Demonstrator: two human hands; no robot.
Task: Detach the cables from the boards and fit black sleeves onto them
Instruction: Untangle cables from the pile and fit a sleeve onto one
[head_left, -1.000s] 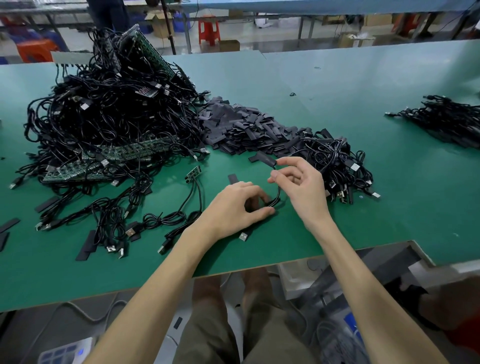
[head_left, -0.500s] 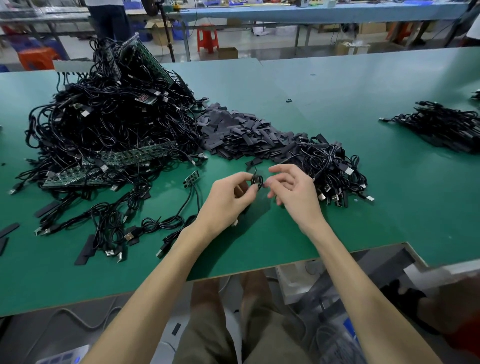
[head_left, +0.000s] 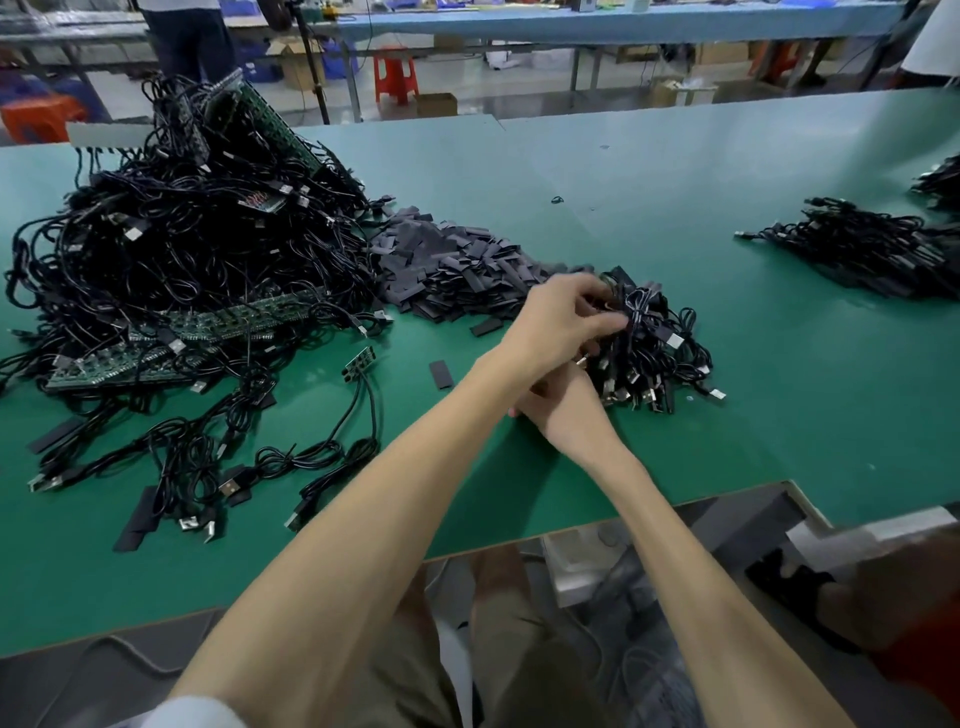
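Observation:
My left hand (head_left: 563, 319) reaches across my right wrist and pinches a coiled black cable (head_left: 635, 310) at the top of a small heap of coiled USB cables (head_left: 657, 371). My right hand (head_left: 563, 413) lies on the green table under the left forearm, its fingers mostly hidden. A heap of flat black sleeves (head_left: 457, 270) lies just left of my hands. Far left, a big tangle of black cables (head_left: 171, 249) covers several green boards (head_left: 234, 322). A small board piece (head_left: 358, 361) with two cables attached lies in front of the tangle.
A single loose sleeve (head_left: 440, 374) lies on the green table (head_left: 675, 171) near my left forearm. More cables and sleeves (head_left: 171, 467) are strewn at front left. Another cable bundle (head_left: 878, 249) lies at the far right. The table's front edge is notched at the right.
Both hands held the cable in front of me; now my left hand has carried it right and away onto the small heap, crossing over my right wrist. The view has shifted slightly.

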